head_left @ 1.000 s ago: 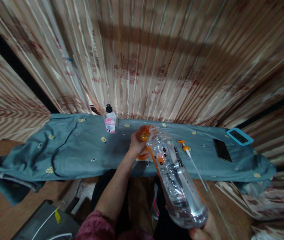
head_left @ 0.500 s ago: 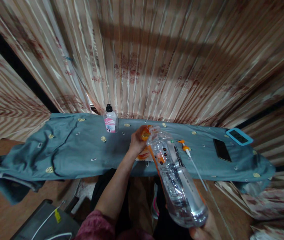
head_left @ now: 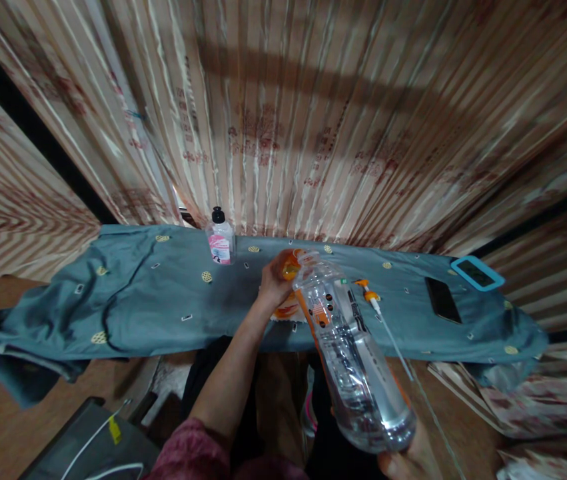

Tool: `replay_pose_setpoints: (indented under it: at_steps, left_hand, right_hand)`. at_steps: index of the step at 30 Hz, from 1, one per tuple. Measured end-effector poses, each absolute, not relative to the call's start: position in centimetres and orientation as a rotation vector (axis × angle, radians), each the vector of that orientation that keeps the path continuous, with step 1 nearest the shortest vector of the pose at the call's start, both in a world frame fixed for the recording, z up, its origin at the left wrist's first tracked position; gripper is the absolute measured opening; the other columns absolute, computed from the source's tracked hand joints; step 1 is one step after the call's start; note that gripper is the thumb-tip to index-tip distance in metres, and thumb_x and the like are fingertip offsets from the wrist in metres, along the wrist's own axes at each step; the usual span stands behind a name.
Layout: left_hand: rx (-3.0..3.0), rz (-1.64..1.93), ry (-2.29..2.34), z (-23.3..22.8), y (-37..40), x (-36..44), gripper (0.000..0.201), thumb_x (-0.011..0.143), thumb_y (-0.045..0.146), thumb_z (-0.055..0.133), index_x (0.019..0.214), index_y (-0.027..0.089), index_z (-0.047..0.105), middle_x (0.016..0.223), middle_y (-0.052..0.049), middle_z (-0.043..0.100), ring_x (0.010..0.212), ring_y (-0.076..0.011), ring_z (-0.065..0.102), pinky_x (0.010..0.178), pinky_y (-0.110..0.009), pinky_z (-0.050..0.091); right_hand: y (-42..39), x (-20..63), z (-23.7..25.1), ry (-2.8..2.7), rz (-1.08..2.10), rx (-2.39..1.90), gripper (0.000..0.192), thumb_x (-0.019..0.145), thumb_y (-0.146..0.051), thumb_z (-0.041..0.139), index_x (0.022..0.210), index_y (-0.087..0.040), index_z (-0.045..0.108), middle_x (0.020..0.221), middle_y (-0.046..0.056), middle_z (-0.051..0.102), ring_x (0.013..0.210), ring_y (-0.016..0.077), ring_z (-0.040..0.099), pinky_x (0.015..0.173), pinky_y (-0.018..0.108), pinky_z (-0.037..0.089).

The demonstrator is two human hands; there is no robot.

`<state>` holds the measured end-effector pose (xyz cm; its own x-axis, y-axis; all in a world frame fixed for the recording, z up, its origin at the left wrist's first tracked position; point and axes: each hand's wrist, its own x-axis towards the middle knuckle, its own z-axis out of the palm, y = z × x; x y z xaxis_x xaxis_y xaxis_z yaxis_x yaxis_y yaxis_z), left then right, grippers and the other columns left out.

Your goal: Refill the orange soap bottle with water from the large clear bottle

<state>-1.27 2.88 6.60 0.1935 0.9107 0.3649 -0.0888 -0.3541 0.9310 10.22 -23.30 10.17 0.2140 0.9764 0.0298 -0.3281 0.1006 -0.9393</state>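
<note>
My right hand (head_left: 408,460) grips the base of a large clear plastic bottle (head_left: 358,360), partly hidden behind it. The bottle is tilted, its open neck pointing up and left. My left hand (head_left: 277,280) is closed around a small orange-yellow container (head_left: 292,265) right beside that neck; most of the container is covered by my fingers. Below my left hand an orange-and-white patterned piece (head_left: 287,310) shows on the cloth. A pump dispenser top (head_left: 370,293), orange with a long white tube, lies just right of the bottle.
Blue-green patterned cloth (head_left: 153,307) covers the narrow table. A small clear bottle with a black cap (head_left: 220,240) stands at the back left. On the right lie a black phone (head_left: 443,300) and a blue-framed device (head_left: 478,273). A striped curtain (head_left: 273,120) hangs behind.
</note>
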Motion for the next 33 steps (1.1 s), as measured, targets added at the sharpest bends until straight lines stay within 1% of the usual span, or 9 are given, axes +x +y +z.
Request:
replay_pose_setpoints:
  at_steps: [4,10,13,17,20,26,33]
  left_hand:
    - [1.535,1.331,0.835,6.59,2.90,-1.29,0.044,0.069,0.041,0.084,0.103,0.019,0.070,0.100,-0.007,0.077,0.092,-0.0242,0.073,0.084,-0.033,0.059]
    - [1.500,1.328,0.801,6.48,2.99,-1.12,0.047,0.067,0.042,0.085,0.104,0.017,0.069,0.100,-0.008,0.077,0.091,-0.0235,0.074,0.083,-0.032,0.059]
    - [1.494,1.339,0.790,6.37,3.04,-1.07,0.048,0.066,0.043,0.085,0.103,0.017,0.068,0.098,-0.008,0.077,0.090,-0.0232,0.074,0.082,-0.032,0.059]
    - [1.494,1.342,0.794,6.35,3.03,-1.07,0.046,0.067,0.042,0.085,0.101,0.017,0.069,0.097,-0.007,0.077,0.089,-0.0229,0.073,0.082,-0.032,0.059]
    - [1.489,1.343,0.804,6.46,2.95,-1.04,0.045,0.067,0.043,0.084,0.101,0.018,0.069,0.097,-0.007,0.077,0.090,-0.0234,0.073,0.082,-0.032,0.059]
    - [1.447,1.346,0.765,6.81,2.79,-0.95,0.047,0.066,0.046,0.084,0.099,0.017,0.068,0.097,-0.008,0.077,0.089,-0.0237,0.073,0.082,-0.033,0.059]
    - [1.527,1.334,0.825,6.67,2.89,-1.23,0.044,0.068,0.043,0.084,0.101,0.018,0.069,0.098,-0.007,0.077,0.090,-0.0238,0.073,0.082,-0.032,0.059]
  right_hand:
    - [-23.54,9.79,10.63,-0.827,1.136,-1.039,0.071,0.080,-0.049,0.077,0.143,-0.034,0.050,0.140,0.009,0.061,0.129,0.0389,0.057,0.108,0.051,0.046]
    - [-23.30,10.10,10.80,-0.814,1.172,-1.010,0.075,0.069,-0.053,0.086,0.136,-0.037,0.057,0.133,0.006,0.068,0.126,0.0404,0.059,0.107,0.055,0.047]
    - [-23.32,10.28,10.58,-0.804,1.162,-1.024,0.077,0.070,-0.051,0.086,0.138,-0.036,0.056,0.137,0.007,0.065,0.128,0.0393,0.058,0.107,0.054,0.046]
    - [-23.45,10.34,10.38,-0.800,1.163,-1.030,0.081,0.068,-0.052,0.087,0.140,-0.034,0.056,0.138,0.010,0.064,0.128,0.0404,0.058,0.107,0.056,0.046]
    - [-23.46,10.36,10.42,-0.799,1.157,-1.040,0.080,0.067,-0.053,0.087,0.139,-0.036,0.056,0.139,0.008,0.064,0.128,0.0392,0.058,0.108,0.054,0.045]
    - [-23.39,10.35,10.71,-0.823,1.156,-1.040,0.079,0.068,-0.053,0.086,0.139,-0.035,0.056,0.135,0.009,0.066,0.125,0.0388,0.061,0.103,0.052,0.050]
    - [-23.60,10.42,10.44,-0.845,1.165,-1.047,0.079,0.069,-0.053,0.085,0.140,-0.039,0.055,0.139,0.005,0.064,0.129,0.0377,0.058,0.106,0.052,0.047]
